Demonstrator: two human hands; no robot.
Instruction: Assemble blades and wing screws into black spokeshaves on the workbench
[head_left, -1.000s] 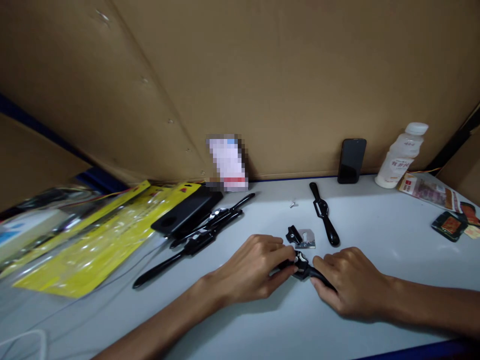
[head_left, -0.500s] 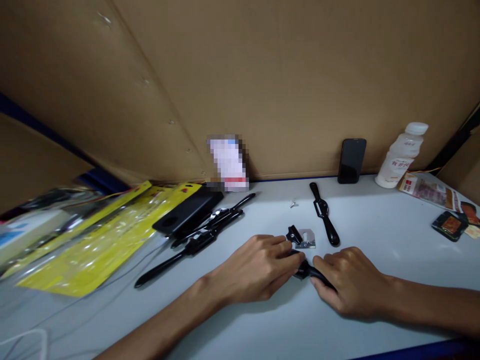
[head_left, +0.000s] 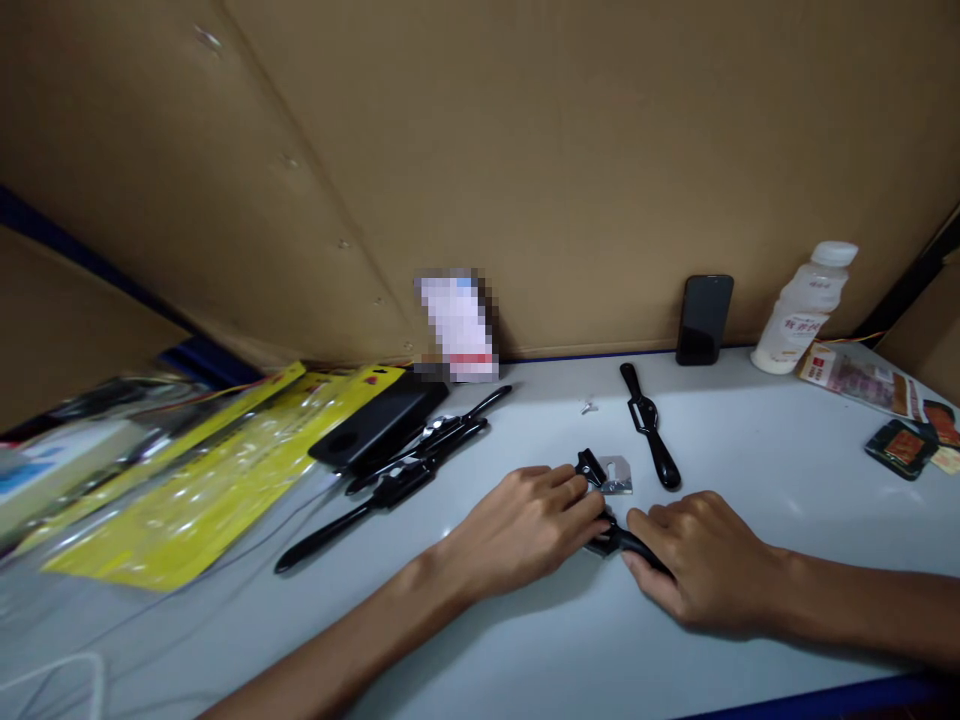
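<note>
My right hand (head_left: 697,562) is wrapped round the black handle of a spokeshave (head_left: 631,547) low over the table. My left hand (head_left: 525,525) has its fingers bent over the middle of the same tool, hiding its other end. Just beyond my left fingertips lie a small black lever cap (head_left: 591,467) and a flat silver blade (head_left: 616,480) with a slot in it. Farther back is a bare black spokeshave body (head_left: 648,422). To its left rest small silver screws (head_left: 588,407).
Assembled black spokeshaves (head_left: 390,488) lie at the left by a black case (head_left: 375,420) and yellow blister packs (head_left: 217,490). Against the cardboard wall lean a pixelated screen (head_left: 459,325) and a black phone (head_left: 703,320). A bottle (head_left: 806,310) and food packets (head_left: 900,447) stand right.
The fingers of my left hand have shifted slightly on the spokeshave, near the lever cap. My right hand keeps its grip, and the view has moved a little.
</note>
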